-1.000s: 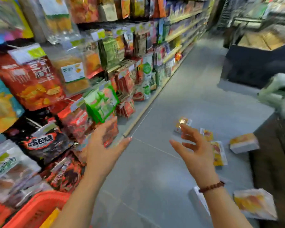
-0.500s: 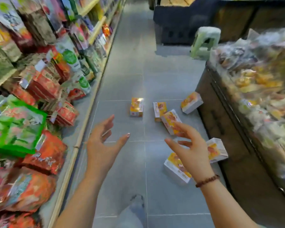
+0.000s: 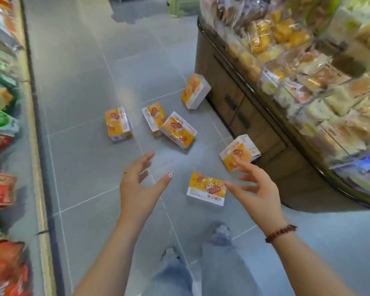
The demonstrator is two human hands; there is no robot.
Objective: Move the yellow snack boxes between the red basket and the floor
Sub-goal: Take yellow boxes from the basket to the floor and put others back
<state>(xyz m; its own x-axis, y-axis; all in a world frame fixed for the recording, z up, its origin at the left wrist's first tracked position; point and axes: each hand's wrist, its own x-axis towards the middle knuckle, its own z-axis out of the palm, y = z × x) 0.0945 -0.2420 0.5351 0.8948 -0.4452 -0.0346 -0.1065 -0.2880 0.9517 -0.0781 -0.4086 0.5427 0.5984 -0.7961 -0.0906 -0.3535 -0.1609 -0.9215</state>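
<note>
View swings off the left-hand shelving and down onto the aisle within the last second. The red basket, at lower left a second ago, is now out of frame. Six yellow snack boxes (image 3: 178, 131) lie scattered on the grey tiled floor (image 3: 83, 82), none in hand. The left hand (image 3: 141, 184) and right hand (image 3: 259, 189) are both empty, fingers spread and loosely bent as in the earlier views, now lowered toward the boxes. Between them the nearest box (image 3: 206, 189) lies flat, closer to the right hand, whose fingertips hang by its right edge; contact not evident. Reading: the floor pile is the source, so this looks like the start of a pick-up leg back to the basket, nothing collected yet. Around: hanging snack bags (image 3: 0, 124) along the left, a bakery display (image 3: 308, 82) on a wooden base (image 3: 254, 124) at right, a pale stool (image 3: 179, 5) up the aisle. Two boxes sit close to that base — the far box (image 3: 195, 91) and the tipped box (image 3: 238, 153) — so reach there is likely cramped. The person's shoe (image 3: 221, 233) stands just short of the nearest box.
</note>
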